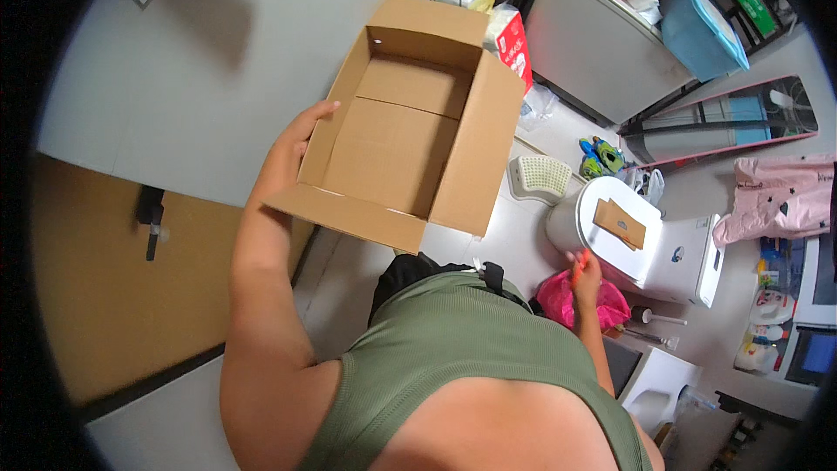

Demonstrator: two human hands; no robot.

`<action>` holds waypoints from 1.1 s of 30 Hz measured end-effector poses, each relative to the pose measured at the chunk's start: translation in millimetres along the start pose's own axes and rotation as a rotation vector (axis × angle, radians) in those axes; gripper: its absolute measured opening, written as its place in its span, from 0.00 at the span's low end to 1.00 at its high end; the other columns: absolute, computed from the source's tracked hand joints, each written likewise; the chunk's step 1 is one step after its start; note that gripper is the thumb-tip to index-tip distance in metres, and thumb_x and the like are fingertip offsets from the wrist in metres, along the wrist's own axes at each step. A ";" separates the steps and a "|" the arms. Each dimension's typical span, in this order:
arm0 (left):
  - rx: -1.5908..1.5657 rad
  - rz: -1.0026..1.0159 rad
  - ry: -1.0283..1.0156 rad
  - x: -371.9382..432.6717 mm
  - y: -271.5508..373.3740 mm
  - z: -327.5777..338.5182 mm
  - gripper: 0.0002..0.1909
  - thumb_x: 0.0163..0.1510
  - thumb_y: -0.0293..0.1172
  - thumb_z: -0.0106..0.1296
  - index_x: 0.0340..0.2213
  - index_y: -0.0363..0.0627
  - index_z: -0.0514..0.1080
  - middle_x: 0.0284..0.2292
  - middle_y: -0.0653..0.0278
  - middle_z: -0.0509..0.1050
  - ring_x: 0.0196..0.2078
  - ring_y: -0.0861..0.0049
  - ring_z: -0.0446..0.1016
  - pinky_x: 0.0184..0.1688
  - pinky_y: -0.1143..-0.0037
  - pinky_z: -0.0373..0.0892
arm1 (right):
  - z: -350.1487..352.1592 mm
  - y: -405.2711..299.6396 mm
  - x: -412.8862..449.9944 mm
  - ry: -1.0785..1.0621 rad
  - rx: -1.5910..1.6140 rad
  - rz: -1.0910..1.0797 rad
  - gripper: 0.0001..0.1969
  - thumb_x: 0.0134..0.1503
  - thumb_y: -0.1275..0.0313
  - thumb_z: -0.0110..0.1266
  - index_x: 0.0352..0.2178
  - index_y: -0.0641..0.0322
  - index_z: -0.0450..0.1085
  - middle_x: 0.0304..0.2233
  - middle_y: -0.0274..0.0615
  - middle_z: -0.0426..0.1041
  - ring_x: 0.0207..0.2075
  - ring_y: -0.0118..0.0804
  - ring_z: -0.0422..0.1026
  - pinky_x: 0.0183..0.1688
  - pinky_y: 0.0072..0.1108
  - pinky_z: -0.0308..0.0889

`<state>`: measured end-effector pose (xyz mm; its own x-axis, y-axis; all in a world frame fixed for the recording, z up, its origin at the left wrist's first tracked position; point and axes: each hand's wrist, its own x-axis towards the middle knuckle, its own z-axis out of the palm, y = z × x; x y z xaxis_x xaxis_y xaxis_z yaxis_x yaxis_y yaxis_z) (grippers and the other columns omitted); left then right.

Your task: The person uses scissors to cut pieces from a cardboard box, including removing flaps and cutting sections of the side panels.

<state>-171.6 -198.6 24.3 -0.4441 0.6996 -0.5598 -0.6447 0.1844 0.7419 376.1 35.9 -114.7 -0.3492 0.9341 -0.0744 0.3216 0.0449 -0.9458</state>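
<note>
An open cardboard box (392, 144) is held up in front of me, its flaps spread and its inside bare apart from a small white spot at the far left corner. My left hand (314, 121) grips the box's left wall, with the thumb over the edge. Lower right, my right hand (586, 271) is closed around a small orange object (580, 266), which is too small to identify. That hand is beside the toilet and above a pink plastic bag (556, 297). Flat pieces of brown cardboard (618, 224) lie on the toilet's closed lid.
A white toilet (683, 255) stands at the right. Near it are a plastic step stool (540, 178), colourful shoes (601, 157) and a toilet brush (660, 319). Tissue packs (510, 42) lie behind the box, near a grey cabinet (601, 46). A brown door (131, 301) is at the left.
</note>
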 end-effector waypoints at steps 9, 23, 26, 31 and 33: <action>0.316 -0.013 -0.057 39.3 46.9 -43.0 0.24 0.47 0.40 0.50 0.45 0.43 0.61 0.38 0.60 0.69 0.38 0.73 0.70 0.36 0.70 0.70 | 233.5 -149.6 58.5 -0.456 0.202 0.271 0.16 0.46 0.61 0.58 0.23 0.60 0.60 0.16 0.31 0.62 0.15 0.23 0.61 0.16 0.16 0.58; 0.761 0.303 0.059 -68.5 76.5 -38.3 0.27 0.54 0.45 0.41 0.50 0.40 0.58 0.51 0.60 0.60 0.55 0.71 0.53 0.54 0.72 0.53 | 292.1 -143.0 90.7 -0.293 0.542 0.644 0.14 0.46 0.71 0.58 0.18 0.53 0.58 0.14 0.30 0.61 0.14 0.24 0.60 0.16 0.15 0.57; 0.809 0.531 0.371 -116.2 48.4 -28.3 0.29 0.52 0.45 0.45 0.50 0.42 0.58 0.50 0.57 0.60 0.53 0.69 0.56 0.52 0.70 0.56 | 296.1 -145.4 104.1 -0.317 0.594 0.648 0.12 0.47 0.72 0.57 0.20 0.54 0.58 0.15 0.29 0.61 0.15 0.24 0.60 0.17 0.15 0.58; 0.341 0.595 0.788 -97.2 -55.3 25.3 0.41 0.48 0.48 0.49 0.55 0.40 0.43 0.49 0.50 0.55 0.45 0.70 0.61 0.44 0.70 0.63 | 300.2 -166.2 108.8 -0.452 0.596 0.682 0.11 0.48 0.72 0.55 0.22 0.56 0.58 0.18 0.30 0.63 0.17 0.23 0.60 0.19 0.15 0.59; 0.065 0.445 0.709 -82.4 -62.2 60.6 0.40 0.49 0.48 0.48 0.54 0.38 0.43 0.47 0.53 0.56 0.43 0.70 0.64 0.40 0.69 0.66 | 301.9 -172.1 106.9 -0.485 0.577 0.712 0.10 0.48 0.73 0.55 0.23 0.57 0.59 0.18 0.31 0.63 0.17 0.23 0.60 0.19 0.14 0.60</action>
<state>-57.3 -225.9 46.6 -0.9485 0.1213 -0.2927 -0.2889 0.0486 0.9561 17.7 21.2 -55.4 -0.6015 0.4290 -0.6739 0.1665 -0.7577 -0.6310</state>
